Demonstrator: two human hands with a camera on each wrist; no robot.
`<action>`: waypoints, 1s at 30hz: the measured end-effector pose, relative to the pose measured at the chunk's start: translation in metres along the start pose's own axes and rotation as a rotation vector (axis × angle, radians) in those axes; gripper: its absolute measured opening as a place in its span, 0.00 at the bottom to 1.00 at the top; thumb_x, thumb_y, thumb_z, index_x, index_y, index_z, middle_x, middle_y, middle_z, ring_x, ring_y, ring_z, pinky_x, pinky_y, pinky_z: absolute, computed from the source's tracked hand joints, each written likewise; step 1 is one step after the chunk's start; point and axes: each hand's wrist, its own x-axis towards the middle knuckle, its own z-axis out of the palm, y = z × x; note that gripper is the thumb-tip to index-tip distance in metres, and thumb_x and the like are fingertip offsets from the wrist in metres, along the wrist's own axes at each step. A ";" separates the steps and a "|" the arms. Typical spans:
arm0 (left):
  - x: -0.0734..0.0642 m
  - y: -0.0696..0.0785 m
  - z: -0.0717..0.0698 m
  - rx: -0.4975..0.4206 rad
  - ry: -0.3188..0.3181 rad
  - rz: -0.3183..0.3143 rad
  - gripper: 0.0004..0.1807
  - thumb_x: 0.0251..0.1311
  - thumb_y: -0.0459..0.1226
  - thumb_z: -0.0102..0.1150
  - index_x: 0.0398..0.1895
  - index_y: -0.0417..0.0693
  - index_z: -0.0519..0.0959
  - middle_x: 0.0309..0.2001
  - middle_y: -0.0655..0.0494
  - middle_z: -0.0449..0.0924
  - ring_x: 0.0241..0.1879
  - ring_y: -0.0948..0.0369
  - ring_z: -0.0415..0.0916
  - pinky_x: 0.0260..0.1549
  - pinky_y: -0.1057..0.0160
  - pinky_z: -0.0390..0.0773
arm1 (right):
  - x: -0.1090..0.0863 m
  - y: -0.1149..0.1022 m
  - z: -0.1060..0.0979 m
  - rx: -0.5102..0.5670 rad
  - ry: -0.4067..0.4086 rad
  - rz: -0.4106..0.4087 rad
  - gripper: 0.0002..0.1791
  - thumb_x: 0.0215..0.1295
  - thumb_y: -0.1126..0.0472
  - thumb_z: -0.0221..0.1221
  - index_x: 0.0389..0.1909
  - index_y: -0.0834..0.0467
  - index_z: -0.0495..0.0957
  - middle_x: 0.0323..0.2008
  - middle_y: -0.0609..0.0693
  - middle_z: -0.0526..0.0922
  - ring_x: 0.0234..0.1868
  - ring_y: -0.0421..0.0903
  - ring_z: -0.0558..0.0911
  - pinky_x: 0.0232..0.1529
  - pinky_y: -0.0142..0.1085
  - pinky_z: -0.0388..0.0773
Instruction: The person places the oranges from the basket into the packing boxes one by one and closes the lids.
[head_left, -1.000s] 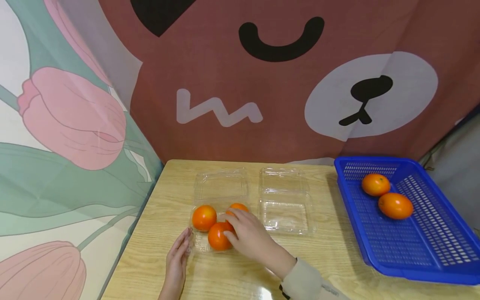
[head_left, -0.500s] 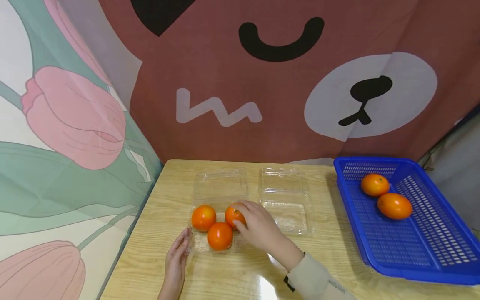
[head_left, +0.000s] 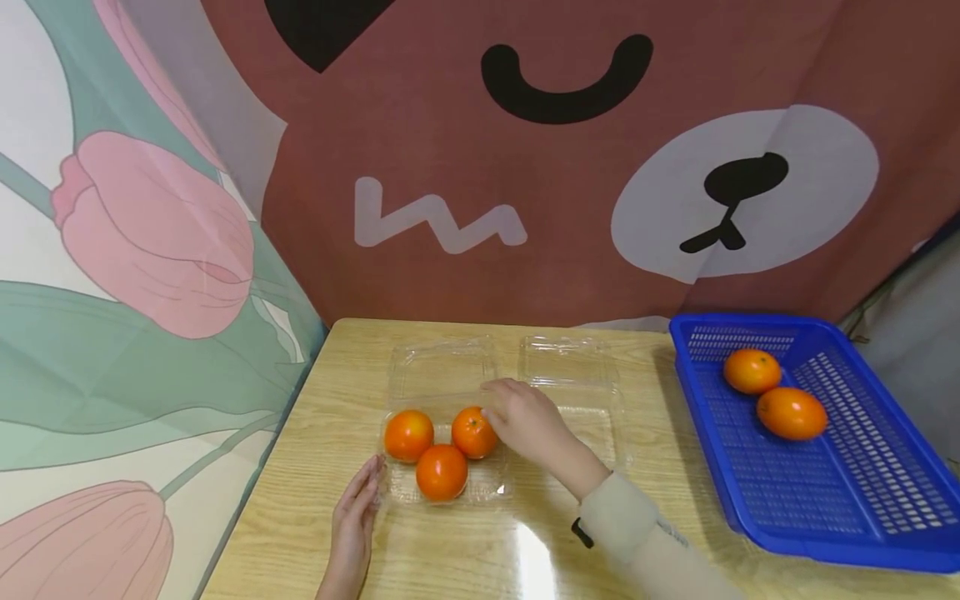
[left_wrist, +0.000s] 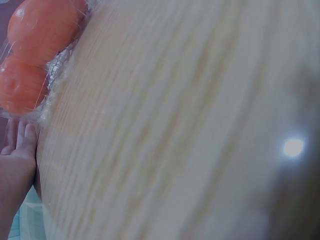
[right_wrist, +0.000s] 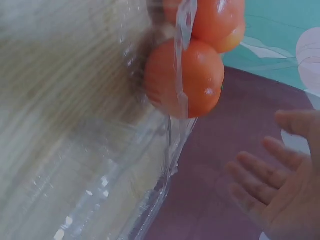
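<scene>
On the table (head_left: 288,500), at left, three fruits (head_left: 442,472) sit in a box (head_left: 491,486); the left hand (head_left: 352,518), fingers straight, together, meets its left edge; the right hand (head_left: 534,426), fingers apart, hovers beside the right fruit (head_left: 472,432).

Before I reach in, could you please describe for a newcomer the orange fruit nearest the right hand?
On the wooden table, left of the blue basket, find the leftmost clear container. Of its three fruits, yours is the back-right fruit, beside the right hand, with, unlike its neighbours, a stem mark showing.
</scene>
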 end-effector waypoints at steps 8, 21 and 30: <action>-0.002 0.001 0.001 0.016 0.015 -0.025 0.31 0.74 0.43 0.52 0.74 0.40 0.61 0.60 0.74 0.75 0.58 0.77 0.71 0.51 0.73 0.69 | 0.030 0.008 -0.007 0.068 -0.012 0.167 0.22 0.70 0.57 0.59 0.62 0.61 0.75 0.57 0.60 0.80 0.56 0.58 0.80 0.56 0.51 0.75; 0.002 0.000 -0.002 -0.019 -0.028 0.042 0.26 0.74 0.39 0.51 0.72 0.40 0.65 0.57 0.75 0.77 0.57 0.76 0.72 0.47 0.74 0.71 | 0.065 0.025 0.002 0.212 -0.079 0.315 0.27 0.71 0.57 0.56 0.65 0.68 0.69 0.59 0.66 0.76 0.59 0.61 0.77 0.60 0.52 0.71; 0.003 -0.001 -0.003 -0.018 -0.024 0.025 0.29 0.74 0.40 0.51 0.73 0.38 0.62 0.58 0.74 0.76 0.57 0.77 0.72 0.48 0.74 0.71 | 0.071 0.031 0.018 0.432 -0.134 0.476 0.35 0.72 0.55 0.54 0.71 0.73 0.58 0.66 0.71 0.66 0.67 0.65 0.67 0.67 0.54 0.62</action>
